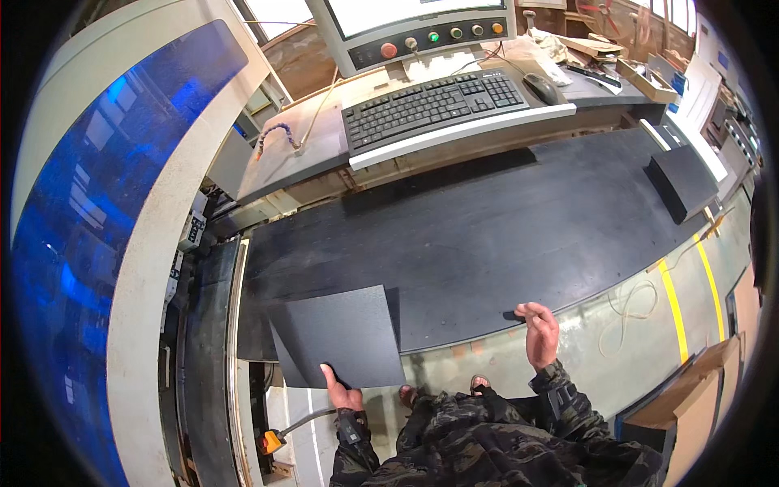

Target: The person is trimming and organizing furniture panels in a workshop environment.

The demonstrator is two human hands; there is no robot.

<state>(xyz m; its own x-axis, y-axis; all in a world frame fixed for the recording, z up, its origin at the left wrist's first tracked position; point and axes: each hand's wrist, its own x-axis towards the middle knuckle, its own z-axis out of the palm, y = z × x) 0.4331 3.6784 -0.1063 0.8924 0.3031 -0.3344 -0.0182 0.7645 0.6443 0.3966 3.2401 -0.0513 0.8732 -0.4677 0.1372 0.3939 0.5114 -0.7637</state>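
the left hand [344, 394] has hold of a dark flat panel [337, 337] by its near edge, thumb laid on top; the fingers below are mostly hidden. the panel stretches away ahead of that grip, over the near edge of the black bench [471, 235]. whether its far side rests on the bench or hangs just above it, i cannot tell.

well to the right of the grip, the right hand [541, 334] is at the bench's front edge, fingers bent and drawn together. a small dark patch sits by its fingertips — a thing or only shadow, i cannot say, so whether that hand grasps anything is unclear too. it is well apart from the panel.

far ahead and to the right of the grip, a block of dark boards [686, 183] is at the bench's far right end. straight beyond the bench are a keyboard [434, 107] and, to its right, a mouse [540, 89].

the likeliest trouble, as i judge it, is the panel tipping or twisting: one hand has it by one edge, and most of it reaches out past the thumb. if the thumb slid on that smooth-looking face, the panel could drop toward the feet [480, 381] below — or scrape a corner on the bench if swung low.
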